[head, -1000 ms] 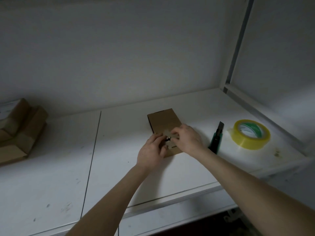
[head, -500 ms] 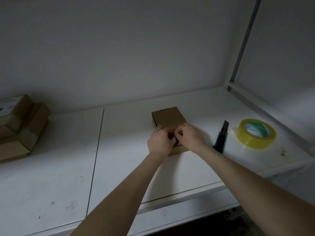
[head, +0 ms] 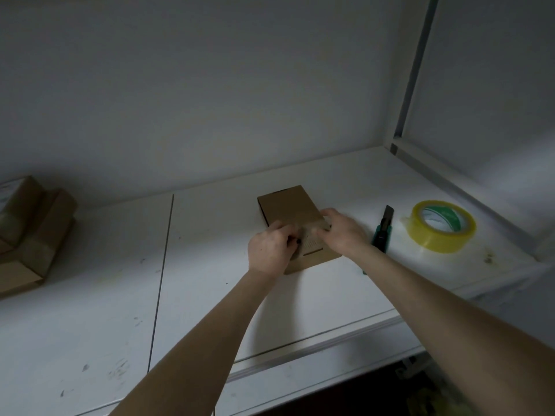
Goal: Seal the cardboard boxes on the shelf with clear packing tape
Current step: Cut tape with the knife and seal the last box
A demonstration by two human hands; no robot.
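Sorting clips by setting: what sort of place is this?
Probably a storeroom or packing spot: a white shelf with stacked cardboard boxes at left, plus a roll of clear tape and a utility knife beside another box.

A scuffed white shelf (head: 90,340) meets a plain grey wall (head: 210,85) in dim light, a metal upright (head: 416,64) at right.

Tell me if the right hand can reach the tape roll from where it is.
Probably yes. The right hand rests on the cardboard box, and only the utility knife lies flat between it and the tape roll.
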